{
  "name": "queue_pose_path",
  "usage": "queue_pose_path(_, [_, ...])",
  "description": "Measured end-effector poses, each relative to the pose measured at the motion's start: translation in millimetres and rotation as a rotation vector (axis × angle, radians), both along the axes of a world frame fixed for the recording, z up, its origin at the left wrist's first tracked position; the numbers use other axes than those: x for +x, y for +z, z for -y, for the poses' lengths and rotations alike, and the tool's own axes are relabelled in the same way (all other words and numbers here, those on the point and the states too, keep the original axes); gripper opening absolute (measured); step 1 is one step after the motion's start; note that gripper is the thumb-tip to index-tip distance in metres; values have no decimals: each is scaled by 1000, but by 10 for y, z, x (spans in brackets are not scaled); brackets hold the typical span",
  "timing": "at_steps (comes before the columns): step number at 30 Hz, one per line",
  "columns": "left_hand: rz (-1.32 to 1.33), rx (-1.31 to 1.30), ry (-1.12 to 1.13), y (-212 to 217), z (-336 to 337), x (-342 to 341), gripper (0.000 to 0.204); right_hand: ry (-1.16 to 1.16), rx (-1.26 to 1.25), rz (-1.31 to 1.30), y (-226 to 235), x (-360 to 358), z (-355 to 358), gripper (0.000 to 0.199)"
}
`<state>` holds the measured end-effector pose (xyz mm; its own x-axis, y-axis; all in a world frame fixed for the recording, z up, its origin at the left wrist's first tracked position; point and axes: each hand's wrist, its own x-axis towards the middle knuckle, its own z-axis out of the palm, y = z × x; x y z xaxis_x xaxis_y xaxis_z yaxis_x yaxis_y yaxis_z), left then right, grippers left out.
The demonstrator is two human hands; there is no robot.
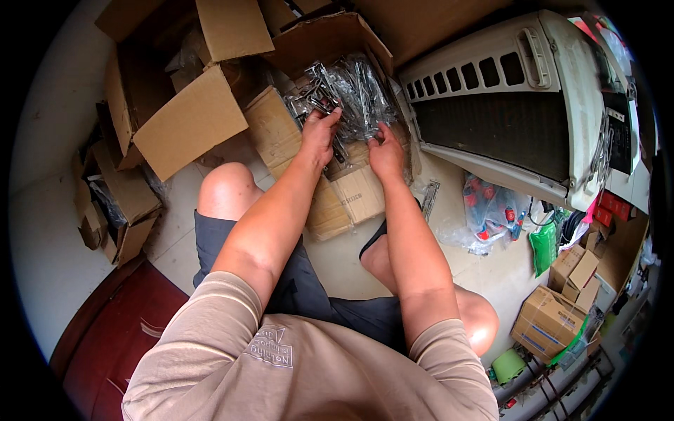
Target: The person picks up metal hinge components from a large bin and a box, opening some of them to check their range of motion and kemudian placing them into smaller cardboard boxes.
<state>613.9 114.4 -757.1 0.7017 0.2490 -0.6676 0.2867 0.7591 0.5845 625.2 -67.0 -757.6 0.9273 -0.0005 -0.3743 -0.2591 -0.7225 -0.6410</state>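
Note:
An open cardboard box (pixel 319 43) in front of me holds a heap of long, silvery metal parts (pixel 361 88), many in clear plastic bags. My left hand (pixel 320 138) is at the heap's near left side, its fingers closed around a slim dark metal part; its exact kind is hard to make out. To the right, the fingertips of my right hand (pixel 386 156) pinch the near edge of a clear plastic bag (pixel 366 130). Below both hands lies the box's flattened near flap (pixel 335 210).
At the left stand a larger open carton (pixel 189 130) and a torn one (pixel 119 189). A big grey-white appliance with a dark grille (pixel 491 133) stands close on the right. Beyond my right knee are bagged bottles (pixel 491 203), a closed carton (pixel 547 323) and a green pot (pixel 508 366).

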Motion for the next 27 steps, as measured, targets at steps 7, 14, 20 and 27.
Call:
queue_pose_path(7, [-168,106,116,-160,-21,60,11,26,-37,-2,-44,48,11,56])
queue_pose_path(14, [-449,70,-56,-90,34,176,21,-30,-63,81,-154,70,114,53])
queue_pose_path(20, [-439,85,-75,-234,-21,51,28,-229,-133,-1,-66,-57,-17,47])
queue_pose_path(27, [-405,112,-107,-156,97,79,27,-194,265,-215,-768,-176,199,49])
